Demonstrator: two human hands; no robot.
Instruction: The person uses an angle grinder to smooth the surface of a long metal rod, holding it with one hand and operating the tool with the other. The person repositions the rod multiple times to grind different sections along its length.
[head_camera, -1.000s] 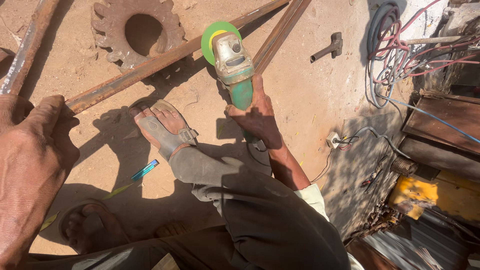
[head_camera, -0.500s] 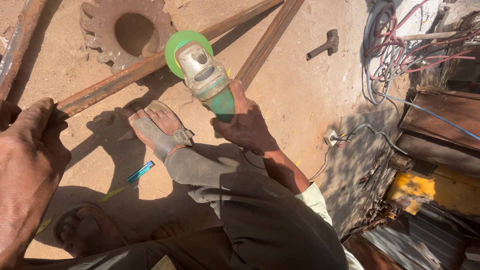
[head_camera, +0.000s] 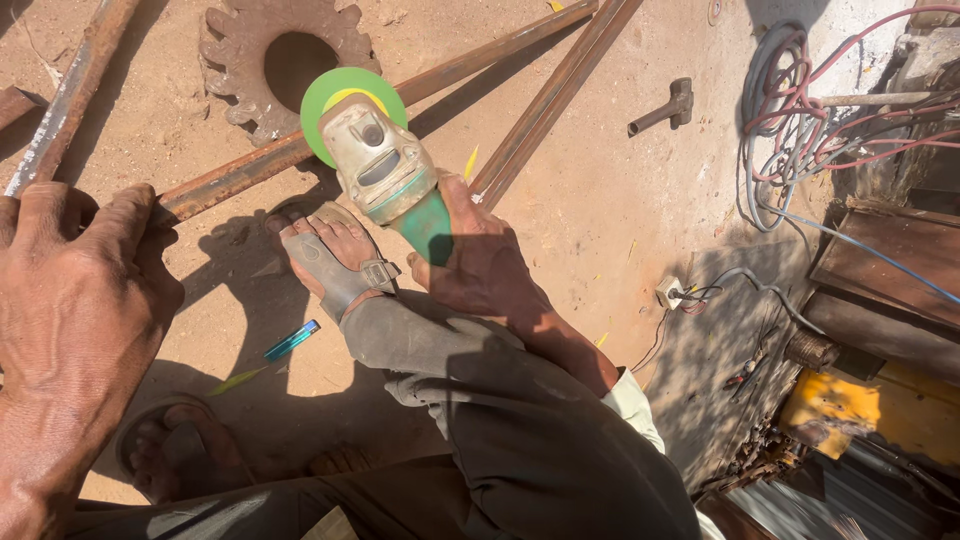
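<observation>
- Right hand (head_camera: 480, 265): fingers wrapped tight round the green handle of one angle grinder (head_camera: 385, 165), held over the sandy ground (head_camera: 600, 200).
- Grinder: one, grey-beige head, green round guard (head_camera: 345, 90) at the far end, a yellowish disc just showing under it. The disc sits right at the rusty bar (head_camera: 300, 150); can't tell if it touches.
- Left hand (head_camera: 75, 300): close to the camera at the left edge, fingers curled and bunched together. Nothing visibly held; what it rests on can't be told.
- Feet: two. One sandalled foot (head_camera: 335, 255) is planted on or right beside the near part of that bar, just left of the right hand. The other foot (head_camera: 175, 460) is in shadow at lower left, also in a sandal.
- Rusty long bars: four in view. One under the grinder running up to the right, one angle bar (head_camera: 555, 95) crossing beside it, one (head_camera: 70, 95) at upper left, one short end (head_camera: 15, 105) at the left edge.
- One rusty toothed gear wheel (head_camera: 280, 55) with a big centre hole, lying behind the bar, just beyond the guard.
- One hammer (head_camera: 665, 108) on the ground, well right of the grinder.
- One blue-green pen-like stick (head_camera: 292, 340) on the ground between the feet.
- One tangle of cables (head_camera: 800, 110), red, grey and blue, upper right.
- One white plug socket (head_camera: 672, 292) with wires, right of the right forearm.
- One yellow machine part (head_camera: 850, 410), lower right, partly in shade.
</observation>
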